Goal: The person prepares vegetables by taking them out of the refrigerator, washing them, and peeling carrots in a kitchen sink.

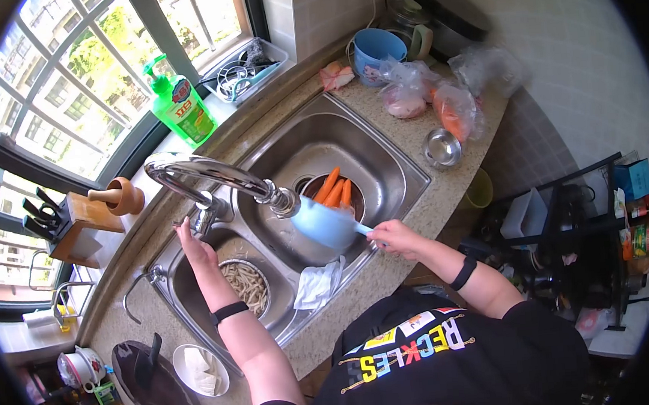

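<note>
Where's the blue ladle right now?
Head view, centre: the blue ladle is under the faucet spout, over the right basin of the sink. Its handle is in the right hand, with the carrots just behind it.

A green soap bottle (180, 103) stands on the far sill (219, 109), a knife block (70, 220) and wooden mortar (123, 195) left of it. On the far right counter (366, 103) sit a blue mug (376, 50), plastic bags (438, 100) and a small steel bowl (441, 148). A white cloth (317, 284) drapes the near edge of the sink (405, 170).
</note>
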